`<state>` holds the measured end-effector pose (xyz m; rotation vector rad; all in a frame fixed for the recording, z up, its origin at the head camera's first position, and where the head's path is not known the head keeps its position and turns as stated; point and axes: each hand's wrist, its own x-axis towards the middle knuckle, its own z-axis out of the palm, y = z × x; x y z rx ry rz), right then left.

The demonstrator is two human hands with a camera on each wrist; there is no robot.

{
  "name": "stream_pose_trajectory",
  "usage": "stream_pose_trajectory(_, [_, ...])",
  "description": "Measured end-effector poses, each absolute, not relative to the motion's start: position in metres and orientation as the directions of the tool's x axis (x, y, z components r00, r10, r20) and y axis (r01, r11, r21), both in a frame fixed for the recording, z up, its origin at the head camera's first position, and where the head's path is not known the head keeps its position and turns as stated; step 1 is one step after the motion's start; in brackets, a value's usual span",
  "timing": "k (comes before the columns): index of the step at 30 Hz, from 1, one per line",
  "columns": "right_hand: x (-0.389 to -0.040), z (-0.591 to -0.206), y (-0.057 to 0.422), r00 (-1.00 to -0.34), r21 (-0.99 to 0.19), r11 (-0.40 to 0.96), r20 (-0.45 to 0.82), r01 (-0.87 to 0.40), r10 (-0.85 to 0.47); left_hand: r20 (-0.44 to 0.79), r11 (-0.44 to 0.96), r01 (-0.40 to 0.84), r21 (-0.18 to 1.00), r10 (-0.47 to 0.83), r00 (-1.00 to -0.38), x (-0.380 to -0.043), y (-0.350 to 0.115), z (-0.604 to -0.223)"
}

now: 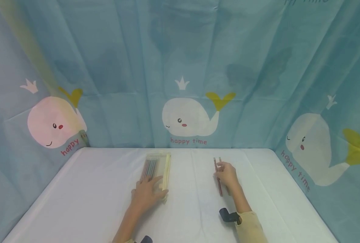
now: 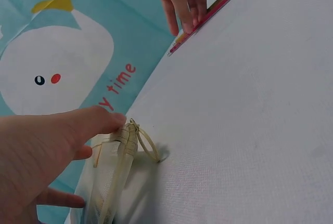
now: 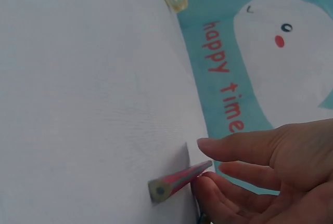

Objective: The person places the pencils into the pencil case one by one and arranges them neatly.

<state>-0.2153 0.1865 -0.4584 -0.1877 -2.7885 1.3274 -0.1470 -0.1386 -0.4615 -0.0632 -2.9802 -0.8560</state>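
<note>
My left hand (image 1: pixel 146 195) lies over a see-through pencil case (image 1: pixel 168 165) with cream edging, its fingers spread across the near half. In the left wrist view the thumb touches the case's end beside a looped cord (image 2: pixel 148 143). Several coloured pencils (image 1: pixel 150 166) show inside the case. To the right, my right hand (image 1: pixel 227 174) is at two pencils lying side by side. Its fingertips reach down to them, with a gap between thumb and index finger. The red pencil (image 3: pixel 179 181) lies on the left; the other pencil (image 1: pixel 220 159) is partly hidden behind the hand.
A white cloth covers the table (image 1: pixel 192 209). Blue curtains (image 1: pixel 131 67) printed with whales stand along its back and sides. A dark wrist camera (image 1: pixel 228 215) sticks out beside the right sleeve (image 1: pixel 250 226).
</note>
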Motion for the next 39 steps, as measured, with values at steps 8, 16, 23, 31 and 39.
stream_pose_trajectory(8, [-0.216, -0.466, 0.18, -0.987, -0.754, 0.646, -0.012, 0.115, 0.161, 0.039, 0.837, 0.057, 0.544, 0.042, -0.998, -0.148, -0.143, -0.464])
stream_pose_trajectory(16, [-0.218, -0.472, 0.178, -0.989, -0.709, 0.701, 0.028, 0.081, 0.142, 0.035, 0.836, 0.067, 0.545, 0.057, -0.998, -0.148, -0.143, -0.462])
stream_pose_trajectory(23, [-0.218, -0.47, 0.179, -0.992, -0.696, 0.717, 0.054, 0.042, 0.111, 0.035, 0.835, 0.055, 0.547, 0.042, -0.998, -0.148, -0.142, -0.464])
stream_pose_trajectory(31, [-0.219, -0.469, 0.181, -0.994, -0.696, 0.717, 0.045, 0.038, 0.096, 0.032, 0.84, 0.052, 0.54, 0.042, -0.999, -0.147, -0.14, -0.462])
stream_pose_trajectory(39, [-0.218, -0.466, 0.183, -0.994, -0.749, 0.659, 0.008, 0.068, 0.111, 0.015, 0.837, 0.041, 0.546, 0.04, -0.999, -0.145, -0.138, -0.459])
